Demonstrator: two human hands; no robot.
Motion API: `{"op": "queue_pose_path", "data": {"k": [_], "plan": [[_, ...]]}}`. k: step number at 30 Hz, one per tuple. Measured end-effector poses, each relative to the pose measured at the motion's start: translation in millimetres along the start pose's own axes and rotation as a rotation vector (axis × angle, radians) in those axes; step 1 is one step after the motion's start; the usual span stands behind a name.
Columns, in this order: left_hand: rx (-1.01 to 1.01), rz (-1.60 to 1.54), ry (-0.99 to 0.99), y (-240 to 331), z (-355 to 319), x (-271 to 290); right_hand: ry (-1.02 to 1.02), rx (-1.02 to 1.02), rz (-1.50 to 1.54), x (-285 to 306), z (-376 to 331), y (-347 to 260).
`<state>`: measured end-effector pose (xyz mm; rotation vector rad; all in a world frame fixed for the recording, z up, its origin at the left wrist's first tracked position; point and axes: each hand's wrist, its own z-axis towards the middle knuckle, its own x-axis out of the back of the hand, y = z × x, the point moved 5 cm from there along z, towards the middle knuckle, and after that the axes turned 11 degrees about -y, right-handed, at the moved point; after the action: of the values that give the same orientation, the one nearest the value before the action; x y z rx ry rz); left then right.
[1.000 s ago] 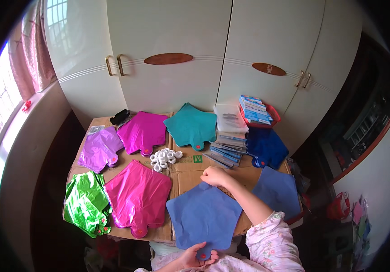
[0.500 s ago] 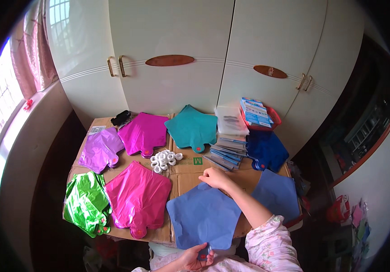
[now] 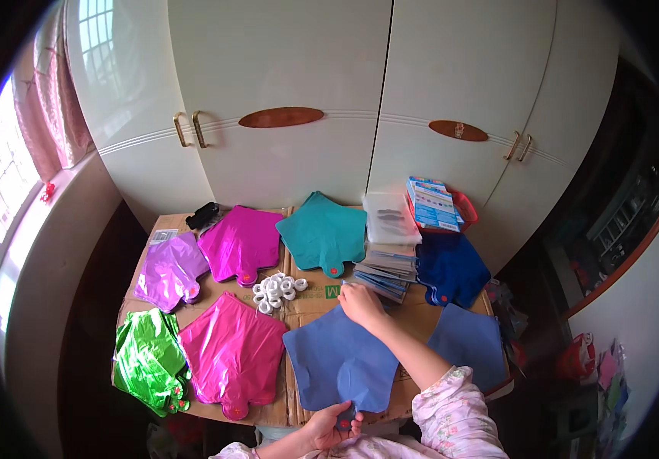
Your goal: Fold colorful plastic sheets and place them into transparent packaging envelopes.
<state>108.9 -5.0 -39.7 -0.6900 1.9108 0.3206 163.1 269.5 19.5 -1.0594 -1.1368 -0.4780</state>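
A flat, matte blue star-shaped foil balloon (image 3: 337, 359) lies at the table's near middle. My left hand (image 3: 329, 428) is closed on its neck, thumb on top, beside a small red mark. At the balloon's top point, my right hand (image 3: 362, 306) has its fingers curled together; what the fingertips hold is hidden. Just left of that hand is a heap of white rings of tape or ribbon (image 3: 276, 289). Beyond it lies a stack of slim grey-blue packets (image 3: 387, 268). A second matte blue balloon (image 3: 467, 344) rests right of my right forearm.
Around the cardboard-covered table (image 3: 306, 294) lie flat foil balloons: green (image 3: 146, 359), pink (image 3: 234, 352), lilac (image 3: 172, 268), magenta (image 3: 241, 241), teal (image 3: 322, 233), dark blue (image 3: 452, 268). Clear bags (image 3: 391, 218) and a red basket (image 3: 465, 210) with boxes (image 3: 433, 203) stand before the white wardrobe (image 3: 283, 61).
The whole view has tilted slightly, so the table appears lower. My left hand still grips the balloon's neck, and my right hand stays at its top.
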Motion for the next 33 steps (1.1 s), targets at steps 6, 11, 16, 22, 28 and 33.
{"op": "queue_pose_path", "data": {"k": [6, 11, 16, 22, 28, 33], "plan": [[-0.026, -0.041, -0.034, 12.6, 5.6, -2.2, 0.103, 0.116, 0.129, 15.6, -20.4, -32.1], [-0.03, -0.074, -0.06, 22.6, 12.6, -0.3, 0.029, 0.292, 0.052, -6.6, -63.8, -59.5], [-0.059, -0.032, -0.031, 33.0, 13.2, -5.4, 0.013, 0.287, -0.061, -18.3, -73.5, -62.0], [-0.084, 0.003, 0.016, 36.5, 9.4, -12.5, 0.139, 0.222, -0.033, -20.1, -62.0, -48.4], [-0.056, 0.18, 0.059, 40.3, 5.8, -14.9, 0.131, 0.188, -0.145, -23.2, -61.8, -46.5], [-0.134, 0.45, 0.227, 62.8, -26.1, -18.1, 0.114, 0.17, -0.179, -27.5, -62.7, -46.7]]}}
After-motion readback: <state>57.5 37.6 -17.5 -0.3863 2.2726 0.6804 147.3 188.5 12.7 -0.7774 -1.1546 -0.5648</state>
